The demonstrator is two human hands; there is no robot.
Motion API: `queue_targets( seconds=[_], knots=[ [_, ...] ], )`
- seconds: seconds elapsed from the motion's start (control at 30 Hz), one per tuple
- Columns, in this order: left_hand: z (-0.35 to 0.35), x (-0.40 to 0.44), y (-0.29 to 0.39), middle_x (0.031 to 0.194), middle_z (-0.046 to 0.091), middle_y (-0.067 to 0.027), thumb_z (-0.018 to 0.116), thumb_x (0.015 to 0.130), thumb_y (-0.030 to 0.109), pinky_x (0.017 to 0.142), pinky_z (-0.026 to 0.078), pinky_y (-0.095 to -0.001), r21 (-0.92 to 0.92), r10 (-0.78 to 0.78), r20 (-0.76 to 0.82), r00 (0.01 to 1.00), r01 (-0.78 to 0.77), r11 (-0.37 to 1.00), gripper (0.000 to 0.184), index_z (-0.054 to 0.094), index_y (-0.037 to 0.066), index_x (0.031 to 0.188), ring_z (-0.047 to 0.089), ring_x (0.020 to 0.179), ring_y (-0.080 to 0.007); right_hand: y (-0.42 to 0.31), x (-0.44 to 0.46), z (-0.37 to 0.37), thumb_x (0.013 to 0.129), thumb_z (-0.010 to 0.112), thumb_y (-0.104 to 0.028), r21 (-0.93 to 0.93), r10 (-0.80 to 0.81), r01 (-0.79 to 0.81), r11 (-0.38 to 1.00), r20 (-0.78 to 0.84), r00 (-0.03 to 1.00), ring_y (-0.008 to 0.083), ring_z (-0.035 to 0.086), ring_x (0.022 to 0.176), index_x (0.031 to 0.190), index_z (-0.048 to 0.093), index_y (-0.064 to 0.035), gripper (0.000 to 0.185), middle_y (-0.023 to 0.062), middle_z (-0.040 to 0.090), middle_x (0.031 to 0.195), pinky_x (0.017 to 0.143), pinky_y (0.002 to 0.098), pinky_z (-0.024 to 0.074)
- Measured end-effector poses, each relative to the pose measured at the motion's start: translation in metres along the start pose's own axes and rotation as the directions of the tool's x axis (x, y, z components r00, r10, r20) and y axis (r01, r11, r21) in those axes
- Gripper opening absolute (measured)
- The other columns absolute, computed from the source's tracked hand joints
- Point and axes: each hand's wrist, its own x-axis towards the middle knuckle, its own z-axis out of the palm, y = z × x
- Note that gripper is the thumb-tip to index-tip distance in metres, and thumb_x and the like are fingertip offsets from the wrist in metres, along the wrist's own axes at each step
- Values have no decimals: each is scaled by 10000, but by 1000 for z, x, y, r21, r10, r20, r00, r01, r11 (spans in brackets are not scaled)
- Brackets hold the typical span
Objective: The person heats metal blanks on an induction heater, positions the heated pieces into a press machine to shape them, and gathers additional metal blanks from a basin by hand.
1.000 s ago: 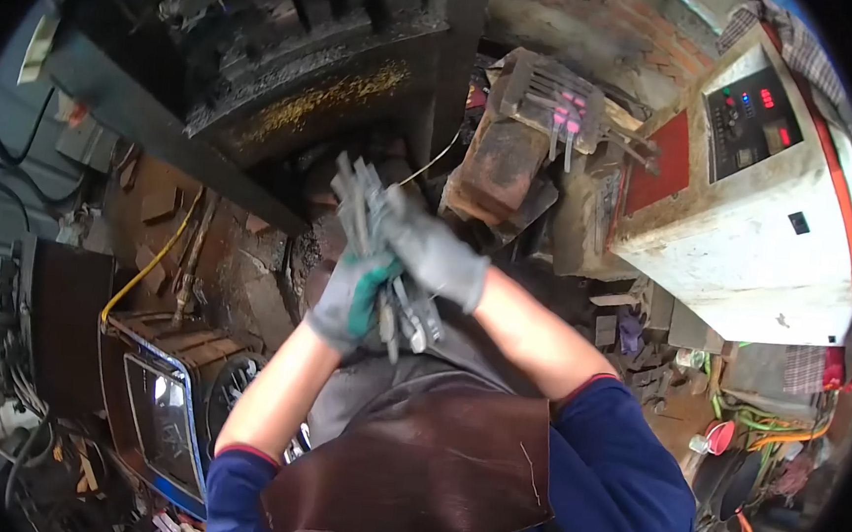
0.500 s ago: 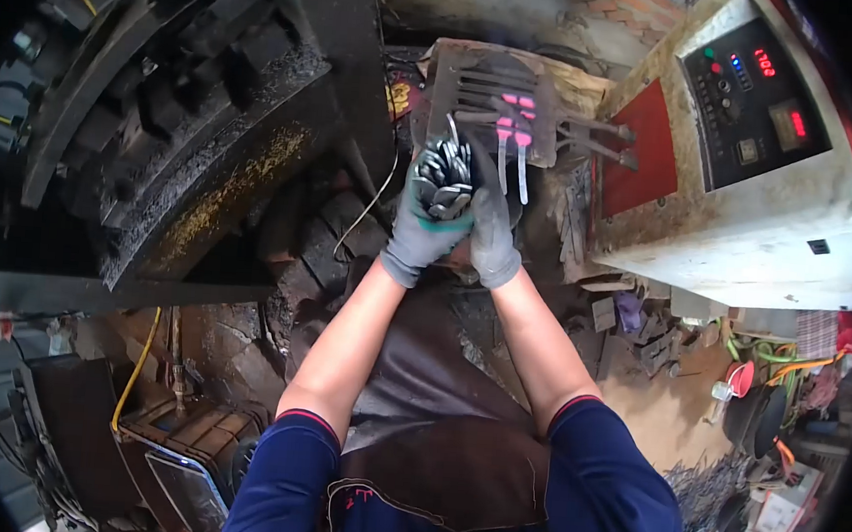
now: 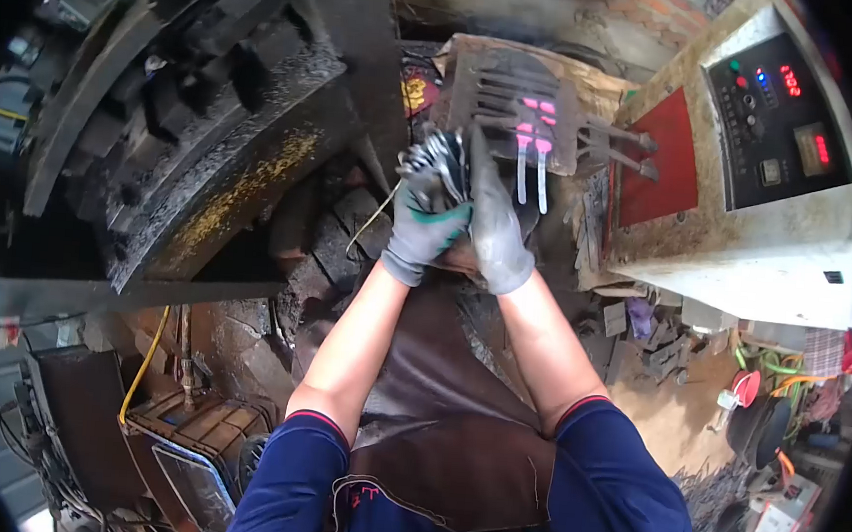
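A bundle of dark and silvery metal pieces (image 3: 435,168) stands on end in my gloved left hand (image 3: 427,229), whose fingers wrap round it. My right hand (image 3: 496,233), in a grey glove, lies flat along the bundle's right side with its fingers stretched upward. Just beyond, several metal strips with glowing pink parts (image 3: 535,135) lie on a slotted block (image 3: 566,128). Two of the strips stick out from its near edge, close to my right fingertips.
A control cabinet (image 3: 744,239) with red digits and a red panel stands at the right. Large dark machinery (image 3: 228,134) fills the left. A crate (image 3: 192,428) sits at the lower left. Metal scraps (image 3: 662,347) lie on the floor at the right.
From the lower centre, both hands have come up beside the slotted block with the bundle, now held upright. The view has turned, and the cabinet shows larger.
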Motion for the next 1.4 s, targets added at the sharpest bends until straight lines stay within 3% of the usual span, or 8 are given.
queue_targets(
  seconds=[0.17, 0.27, 0.43, 0.63, 0.77, 1.1, 1.2, 1.4],
  knots=[
    [-18, -35, 48, 1076, 632, -94, 639, 765, -16, 897, 513, -359, -570, -451, -6, 892, 368, 735, 473, 523, 36, 1221, 633, 974, -232, -31, 0, -17, 1006, 429, -317, 42, 25, -53, 998, 496, 868, 236, 370, 1339, 1433, 271, 52, 586, 199, 382, 1441, 1099, 307, 286],
    [-22, -79, 63, 1102, 606, -107, 614, 815, 52, 939, 504, -456, -807, -400, 220, 890, 396, 438, 460, 487, 47, 1257, 611, 1051, -306, -74, -15, -17, 963, 460, -454, 275, 360, -588, 760, 576, 734, 283, 415, 1291, 1469, 249, -21, 698, 178, 361, 1461, 1078, 383, 319],
    [-18, -164, 87, 1075, 620, -163, 694, 792, 208, 974, 471, -482, -837, -421, 239, 875, 405, 368, 582, 459, 53, 1301, 599, 1051, -332, -69, -47, 18, 903, 578, -459, 131, 298, -415, 900, 509, 808, 217, 481, 1216, 1468, 243, -19, 792, 126, 456, 1393, 1031, 319, 366],
    [8, -237, 127, 1281, 545, -127, 742, 745, 308, 962, 480, -494, -903, -417, 193, 888, 327, 279, 781, 381, 32, 1380, 589, 1105, -305, -57, -108, 55, 905, 599, -345, 327, 15, -927, 185, 942, 336, 196, 510, 1208, 1416, 347, 7, 670, 157, 515, 1335, 1021, 319, 408],
    [4, -269, 134, 1299, 529, -147, 734, 746, 390, 977, 468, -490, -847, -471, 235, 850, 416, 330, 829, 365, 18, 1389, 562, 1149, -312, -51, -131, 70, 847, 622, -168, 157, 145, -925, 347, 965, 218, 182, 615, 1060, 1284, 504, 34, 496, 152, 599, 1229, 948, 306, 478],
    [-6, -297, 124, 1231, 547, -119, 685, 783, 225, 879, 517, -481, -858, -346, 112, 931, 266, 439, 742, 317, 65, 1406, 610, 1019, -309, -62, -129, 101, 773, 598, -184, 174, -56, -928, 328, 985, 165, 238, 524, 1202, 1327, 467, 44, 613, 200, 486, 1363, 1024, 322, 407],
    [0, -296, 132, 1136, 578, -97, 678, 772, 182, 840, 534, -464, -881, -390, 43, 920, 219, 420, 715, 334, 90, 1391, 623, 950, -288, -46, -132, 80, 876, 535, -236, 168, 90, -688, 706, 942, 322, 205, 541, 1157, 1376, 393, 34, 586, 187, 512, 1331, 1006, 311, 407],
    [0, -300, 120, 1113, 580, -87, 674, 770, 160, 836, 541, -469, -921, -391, 132, 911, 259, 292, 715, 343, 111, 1401, 623, 949, -288, -57, -152, 69, 925, 534, -376, 254, 179, -628, 736, 821, 542, 201, 548, 1115, 1386, 388, 35, 634, 142, 584, 1240, 1011, 315, 379]
  ],
)
